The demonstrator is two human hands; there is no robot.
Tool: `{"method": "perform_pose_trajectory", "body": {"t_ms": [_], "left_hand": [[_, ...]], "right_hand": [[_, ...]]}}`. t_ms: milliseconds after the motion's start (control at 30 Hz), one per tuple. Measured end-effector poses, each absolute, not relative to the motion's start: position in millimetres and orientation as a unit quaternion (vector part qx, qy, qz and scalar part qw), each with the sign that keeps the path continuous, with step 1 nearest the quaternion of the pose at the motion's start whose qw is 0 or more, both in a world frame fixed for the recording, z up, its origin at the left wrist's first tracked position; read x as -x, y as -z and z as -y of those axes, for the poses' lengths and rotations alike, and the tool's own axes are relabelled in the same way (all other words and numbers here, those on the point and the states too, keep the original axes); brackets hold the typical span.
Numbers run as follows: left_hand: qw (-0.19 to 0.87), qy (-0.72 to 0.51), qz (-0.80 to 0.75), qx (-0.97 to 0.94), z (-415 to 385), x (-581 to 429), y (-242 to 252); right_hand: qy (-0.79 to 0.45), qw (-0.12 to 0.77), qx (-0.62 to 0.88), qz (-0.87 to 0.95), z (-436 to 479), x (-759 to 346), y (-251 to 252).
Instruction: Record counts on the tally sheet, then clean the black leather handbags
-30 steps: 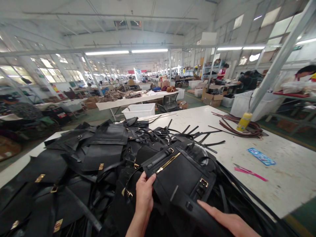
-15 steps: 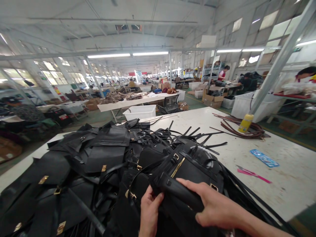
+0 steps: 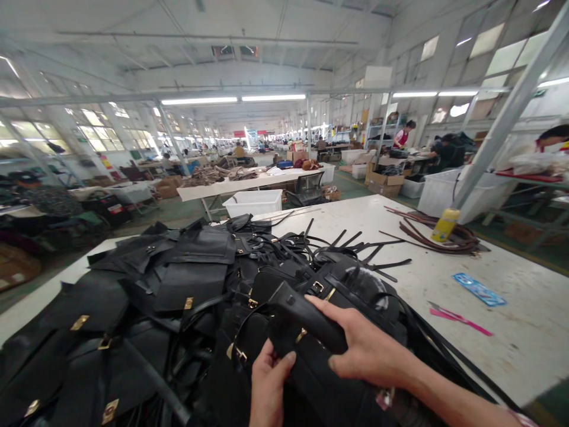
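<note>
A black leather bag (image 3: 311, 332) with gold hardware lies on top of a large heap of black bags (image 3: 146, 296) in front of me. My left hand (image 3: 269, 379) grips the bag's near left edge from below, thumb on top. My right hand (image 3: 360, 350) lies over the bag's folded upper part, fingers spread and pressing it down. Loose black straps (image 3: 355, 249) fan out behind the heap on the white table (image 3: 511, 338).
Brown straps (image 3: 448, 237) and a yellow bottle (image 3: 445, 225) sit at the table's far right. A blue card (image 3: 480, 289) and pink scissors (image 3: 457, 317) lie to the right. A white bin (image 3: 253, 203) stands beyond the table. Other people work at benches right and left.
My right hand moved from the bag's lower right edge up over its top and folded the bag toward the left. My left hand kept its hold on the near edge.
</note>
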State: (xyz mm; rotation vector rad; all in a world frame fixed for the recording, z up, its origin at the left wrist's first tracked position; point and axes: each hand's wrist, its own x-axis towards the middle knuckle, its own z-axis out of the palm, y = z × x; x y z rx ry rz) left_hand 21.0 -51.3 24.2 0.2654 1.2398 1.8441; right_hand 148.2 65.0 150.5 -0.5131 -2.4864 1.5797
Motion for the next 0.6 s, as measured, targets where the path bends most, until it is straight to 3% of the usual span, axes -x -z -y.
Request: {"method": "perform_pose_trajectory", "body": {"t_ms": [167,433,600], "left_hand": [[0.397,-0.730,-0.542,-0.123,52.0,-16.1,-21.0],[0.339,-0.716,-0.607,-0.062,91.6,29.4,-40.8],[0.345,-0.732,-0.581,-0.083,97.7,22.8,-48.7]], "right_hand": [[-0.502,0.049,0.158,0.849,-60.2,-161.5,-149.8],[-0.552,0.119,0.165,0.808,-46.9,-164.2,-156.5],[-0.584,0.087,0.175,0.788,-43.4,-163.6,-159.5]]}}
